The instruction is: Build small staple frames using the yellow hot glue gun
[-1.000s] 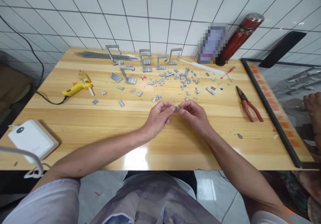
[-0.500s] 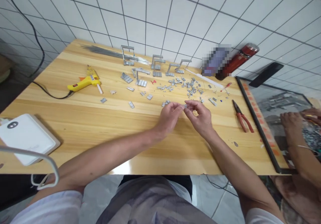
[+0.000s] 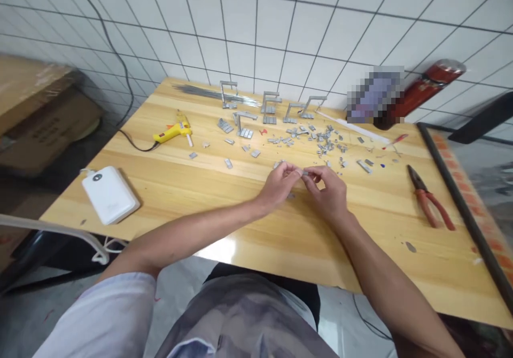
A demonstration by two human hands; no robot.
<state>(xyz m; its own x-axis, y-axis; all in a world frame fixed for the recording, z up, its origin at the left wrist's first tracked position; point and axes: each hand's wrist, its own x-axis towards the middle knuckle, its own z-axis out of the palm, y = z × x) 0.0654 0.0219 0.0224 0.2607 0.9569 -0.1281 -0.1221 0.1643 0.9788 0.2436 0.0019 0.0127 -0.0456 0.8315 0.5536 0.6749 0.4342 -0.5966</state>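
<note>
My left hand [image 3: 279, 183] and my right hand [image 3: 327, 188] meet above the wooden table [image 3: 192, 189], fingertips pinched round a small grey piece [image 3: 305, 173] between them. Another grey piece [image 3: 291, 195] lies on the wood just under my hands. Beyond them is a scatter of small grey metal pieces [image 3: 326, 143]. Several bent grey frames on slatted bases stand farther back, one of them a hook-shaped frame [image 3: 244, 125]. How the held piece is shaped is too small to tell.
A yellow glue gun [image 3: 172, 132] and a white power bank [image 3: 110, 195] are on the left. Red-handled pliers [image 3: 429, 197] lie on the right, near a black-edged frame [image 3: 460, 203]. Thin metal rods [image 3: 212, 93] and a red flask [image 3: 425, 93] are at the back.
The view has swung, so the table sits differently and the other person's hands at the right are out of sight. A grey piece now shows beneath my hands, which remain pinched together.
</note>
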